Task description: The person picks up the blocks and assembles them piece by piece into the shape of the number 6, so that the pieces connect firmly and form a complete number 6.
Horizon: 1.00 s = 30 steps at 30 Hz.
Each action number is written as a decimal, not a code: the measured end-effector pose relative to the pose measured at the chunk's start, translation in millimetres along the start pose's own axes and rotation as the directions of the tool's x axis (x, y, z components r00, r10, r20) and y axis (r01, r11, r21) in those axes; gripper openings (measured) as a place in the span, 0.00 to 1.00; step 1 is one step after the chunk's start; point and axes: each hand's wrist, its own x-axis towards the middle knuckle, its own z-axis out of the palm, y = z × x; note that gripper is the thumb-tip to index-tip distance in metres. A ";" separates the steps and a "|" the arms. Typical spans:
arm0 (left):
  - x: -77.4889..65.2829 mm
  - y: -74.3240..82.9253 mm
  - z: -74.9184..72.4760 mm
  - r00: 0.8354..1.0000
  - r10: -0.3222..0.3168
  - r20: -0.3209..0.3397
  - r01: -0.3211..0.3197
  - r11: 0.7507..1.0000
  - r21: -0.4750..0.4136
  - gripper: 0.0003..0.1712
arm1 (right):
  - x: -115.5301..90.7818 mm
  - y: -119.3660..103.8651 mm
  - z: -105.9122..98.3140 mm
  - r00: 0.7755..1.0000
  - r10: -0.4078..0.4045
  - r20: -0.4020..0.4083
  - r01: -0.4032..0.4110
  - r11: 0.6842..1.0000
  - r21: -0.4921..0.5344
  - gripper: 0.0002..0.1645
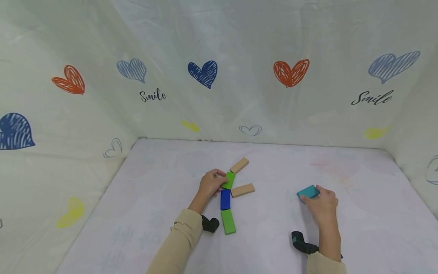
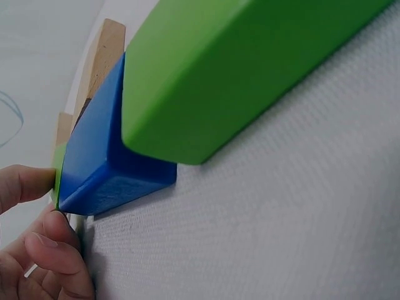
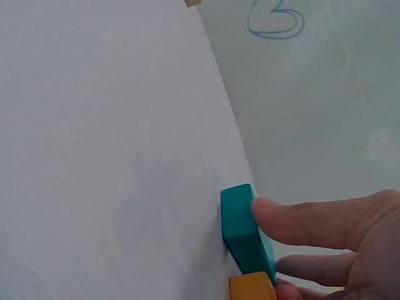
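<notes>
My left hand (image 1: 209, 184) pinches the upper green block (image 1: 229, 180) at its left edge, thumb on one side and fingers on the other. Directly below it lies a blue block (image 1: 225, 199), then a second green block (image 1: 229, 222), forming a bent column. Two plain wooden blocks, an upper one (image 1: 239, 165) and a lower one (image 1: 243, 190), slant off to the right. Well to the right, my right hand (image 1: 323, 205) grips a teal block (image 1: 308, 191) between thumb and fingers. An orange block (image 3: 251, 286) shows right against the teal one in the right wrist view.
Everything lies on a white-covered table (image 1: 267, 236). A pale curtain (image 1: 239, 102) printed with hearts rises behind it and along both sides. Dark wrist-worn devices sit by the left wrist (image 1: 210, 224) and the right wrist (image 1: 302, 243).
</notes>
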 end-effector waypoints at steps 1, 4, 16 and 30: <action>0.0 0.1 0.0 1.000 0.000 0.000 0.000 1.000 -0.002 0.13 | -0.5 -0.3 -0.1 1.000 -0.005 -0.002 0.005 1.000 -0.005 0.42; -0.2 0.5 0.0 1.000 0.002 0.000 -0.002 1.000 -0.006 0.13 | -1.7 -0.9 -0.4 1.000 -0.018 -0.003 0.018 1.000 -0.019 0.42; -1.6 1.7 -0.1 1.000 0.003 -0.004 -0.003 1.000 -0.006 0.13 | 0.0 -1.8 -0.3 1.000 -0.019 0.016 0.020 0.998 -0.054 0.41; -3.1 3.5 -0.5 1.000 -0.001 -0.006 0.001 1.000 -0.003 0.13 | -1.9 -0.1 1.3 0.998 -0.052 -0.024 0.051 0.999 -0.016 0.41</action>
